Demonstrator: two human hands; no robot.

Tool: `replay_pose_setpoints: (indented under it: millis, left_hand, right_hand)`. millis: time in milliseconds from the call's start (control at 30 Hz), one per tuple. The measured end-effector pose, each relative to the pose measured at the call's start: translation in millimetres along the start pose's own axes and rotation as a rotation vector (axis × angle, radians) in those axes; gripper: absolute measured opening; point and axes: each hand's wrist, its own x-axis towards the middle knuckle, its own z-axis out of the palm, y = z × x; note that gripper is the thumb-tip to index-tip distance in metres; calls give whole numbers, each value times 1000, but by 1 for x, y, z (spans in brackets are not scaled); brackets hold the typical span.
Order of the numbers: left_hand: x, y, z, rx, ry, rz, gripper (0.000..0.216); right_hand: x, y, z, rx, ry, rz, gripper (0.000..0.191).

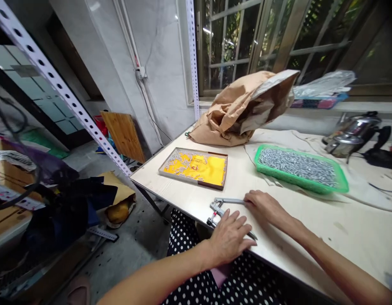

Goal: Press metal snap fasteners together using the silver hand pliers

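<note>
Left of centre, the yellow-lined tray (202,169) holds only a thin scatter of small metal pieces along its edges. At lower centre the metal hand tool (220,207) lies flat near the front edge of the table (310,228), so the work looks barely begun. The left hand (229,238) rests on the tool, fingers flat and unclenched, while the right hand (264,206) touches its handle tip, and I cannot tell whether it is gripping. Right of the hands the green basket (310,183) sits full of parts, near them, with the brown paper sack (240,110) and the kettle (351,133) well back.

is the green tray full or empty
Full: the green tray is covered edge to edge with a layer of small silver metal pieces.
</note>
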Motion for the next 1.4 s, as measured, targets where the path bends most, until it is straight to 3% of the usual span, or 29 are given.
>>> replay_pose_setpoints:
  millis: [167, 267, 400, 500, 633, 767, 833, 900, 967, 1033, 1100, 1200, 1300, 1400]
  left_hand:
    - [0, -2, 0, -58, 19, -8, 40]
    - [0, -2, 0, -66, 12, 3, 49]
    - [-2, -3, 2, -81, 3, 26, 59]
    - [-6, -3, 7, -96, -14, 12, 63]
    - [-12, -2, 13, -84, -19, 14, 73]
    - [-14, -2, 6, -74, -22, 24, 74]
    - [-11, -4, -1, -70, -19, 40, 75]
    - [-6, -8, -8, -76, -23, 64, 75]
    - [-1, -11, -10, -93, -31, 82, 74]
    - [5, -11, -9, -109, -25, 88, 72]
    - [10, -10, -6, -111, -3, 105, 72]
    - [21, -21, -9, -80, 63, 164, 53]
    - [33, -61, -29, 38, 200, 12, 21]
    - [45, -119, -64, 270, 199, -306, 20]
  right_hand:
    - [8, -2, -5, -4, 55, 56, 17]
    - [8, -25, -18, -79, 64, 91, 19]
    - [16, -76, -36, -79, 24, -245, 17]
    - [30, -101, -33, -63, -59, -451, 13]
    - [49, -106, -9, -83, -114, -531, 15]
    - [53, -106, -7, 253, 28, -527, 19]
    - [52, -97, -28, 461, 253, -450, 20]
    - [51, -72, -59, 506, 547, -301, 18]
    - [50, -27, -90, 351, 784, -70, 15]
    - [50, 29, -112, 179, 908, 166, 21]
    - [48, 81, -119, 97, 902, 286, 29]
    - [37, 122, -103, -34, 678, 351, 39]
    - [23, 111, -72, -119, 600, 302, 48]
    - [22, 65, -62, -6, 528, 138, 53]
